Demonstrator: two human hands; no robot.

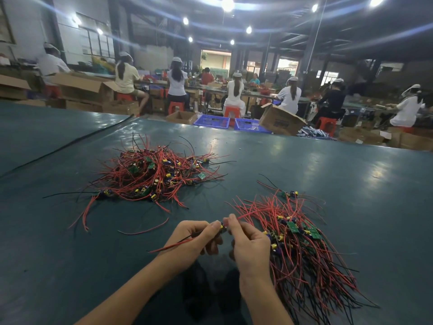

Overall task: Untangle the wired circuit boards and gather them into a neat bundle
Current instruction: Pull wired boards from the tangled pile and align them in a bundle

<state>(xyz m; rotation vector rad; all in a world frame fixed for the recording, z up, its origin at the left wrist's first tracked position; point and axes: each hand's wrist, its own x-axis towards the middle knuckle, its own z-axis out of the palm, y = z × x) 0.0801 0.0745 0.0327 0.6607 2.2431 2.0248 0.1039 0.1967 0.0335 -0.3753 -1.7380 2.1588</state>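
Head view: left hand (195, 238) & right hand (249, 243) grips both pinch one wired circuit board (222, 227); aligned bundle (302, 249) approx half done, tangled pile (152, 174) left to sort

A tangled pile (154, 174) lies far left on the table (328, 184); the gathered bundle (302, 249) lies near right.
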